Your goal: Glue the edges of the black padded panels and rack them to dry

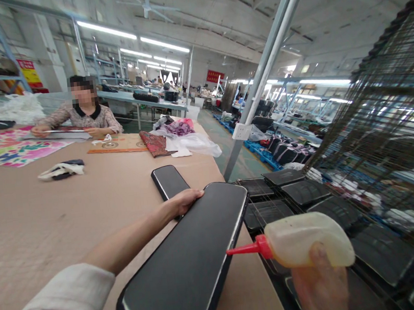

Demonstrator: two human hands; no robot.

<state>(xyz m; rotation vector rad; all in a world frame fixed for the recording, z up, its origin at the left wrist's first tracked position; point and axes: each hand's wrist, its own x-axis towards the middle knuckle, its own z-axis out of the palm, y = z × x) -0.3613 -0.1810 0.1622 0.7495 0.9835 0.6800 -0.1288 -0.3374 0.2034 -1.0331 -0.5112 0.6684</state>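
My left hand (188,200) grips the far left edge of a long black padded panel (188,260) with rounded corners, which is tilted above the table. Its fingers go out of sight under the panel. In my right hand (322,281) is a translucent glue bottle (308,238), held on its side with yellowish liquid inside. The bottle's red nozzle (244,249) points left, its tip at the panel's right edge. A pale line runs along that edge. A smaller-looking black panel (170,178) lies on the table just beyond my left hand.
A brown-topped table (123,198) spreads to the left, with a cloth bundle (62,170) and plastic wrap (194,144) on it. Across it sits a co-worker (85,118) handling a flat piece. At right, several black panels (305,191) lie on wire racks beside a metal post (268,69).
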